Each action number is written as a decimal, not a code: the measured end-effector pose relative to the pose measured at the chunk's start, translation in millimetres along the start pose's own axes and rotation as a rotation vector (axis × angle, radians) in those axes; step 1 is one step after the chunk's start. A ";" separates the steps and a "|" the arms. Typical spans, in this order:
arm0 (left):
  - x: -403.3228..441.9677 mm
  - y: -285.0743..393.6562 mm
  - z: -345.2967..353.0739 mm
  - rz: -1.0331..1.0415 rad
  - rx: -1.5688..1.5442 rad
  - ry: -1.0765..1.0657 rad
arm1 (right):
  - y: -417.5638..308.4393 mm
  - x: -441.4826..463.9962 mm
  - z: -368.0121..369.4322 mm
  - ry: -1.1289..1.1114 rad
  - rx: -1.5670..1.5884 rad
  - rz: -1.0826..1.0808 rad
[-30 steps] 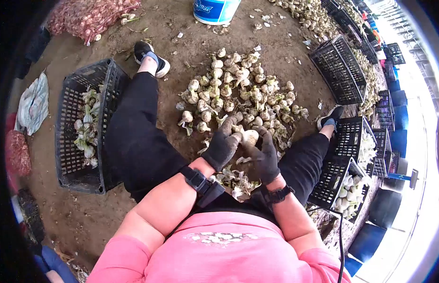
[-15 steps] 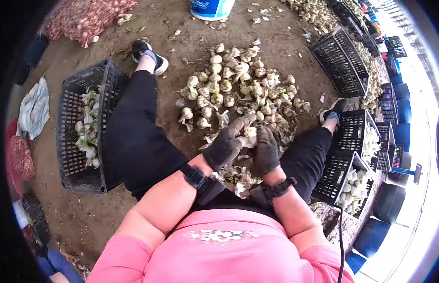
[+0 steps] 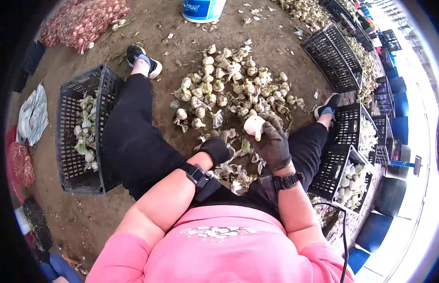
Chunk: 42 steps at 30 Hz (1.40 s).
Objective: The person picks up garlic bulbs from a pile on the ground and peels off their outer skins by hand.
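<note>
A peeled white garlic bulb (image 3: 254, 126) with a short stem is held in the fingers of my gloved right hand (image 3: 274, 145). My left hand (image 3: 216, 150), also in a dark glove, is lower and to the left, over loose garlic skins (image 3: 236, 177) between my legs. Its fingers look loosely apart, with no bulb in them. Just beyond both hands lies a heap of unpeeled garlic bulbs (image 3: 229, 78) on the dirt floor.
A black crate (image 3: 104, 137) with some garlic stands beside my left leg. At my right, a crate (image 3: 330, 174) holds white bulbs. Another black crate (image 3: 332, 59) is tilted farther off. A blue-and-white bucket (image 3: 203, 10) and a red mesh sack (image 3: 85, 21) are at the far side.
My hands were together around the bulb and have come apart. The left moved down toward the skins; the right lifted slightly to the right with the bulb, now more fully visible.
</note>
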<state>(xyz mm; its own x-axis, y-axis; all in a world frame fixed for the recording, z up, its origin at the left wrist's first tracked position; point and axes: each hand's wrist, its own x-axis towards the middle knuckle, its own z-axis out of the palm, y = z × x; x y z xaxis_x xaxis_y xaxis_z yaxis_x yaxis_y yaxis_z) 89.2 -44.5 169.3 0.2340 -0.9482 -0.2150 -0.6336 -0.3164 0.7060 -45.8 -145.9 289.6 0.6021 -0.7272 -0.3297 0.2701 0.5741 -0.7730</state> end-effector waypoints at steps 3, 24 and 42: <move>27.8 -25.4 20.4 0.022 -0.582 0.075 | 7.8 -0.4 -24.2 0.017 -0.231 -0.081; -2.4 19.4 -33.6 0.069 -0.659 0.095 | 52.7 16.2 -33.3 0.034 -1.248 -0.162; -12.2 56.3 -69.2 0.071 -1.198 -0.240 | 68.0 31.1 -71.5 0.189 -1.015 -0.140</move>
<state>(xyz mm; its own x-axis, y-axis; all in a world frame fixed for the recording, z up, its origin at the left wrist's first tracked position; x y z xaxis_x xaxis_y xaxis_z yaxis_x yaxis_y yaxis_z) 101.7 -48.7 258.5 0.0041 -0.9837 -0.1800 0.4694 -0.1571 0.8689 -62.4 -156.3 188.1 0.4629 -0.8604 -0.2133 -0.4832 -0.0431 -0.8745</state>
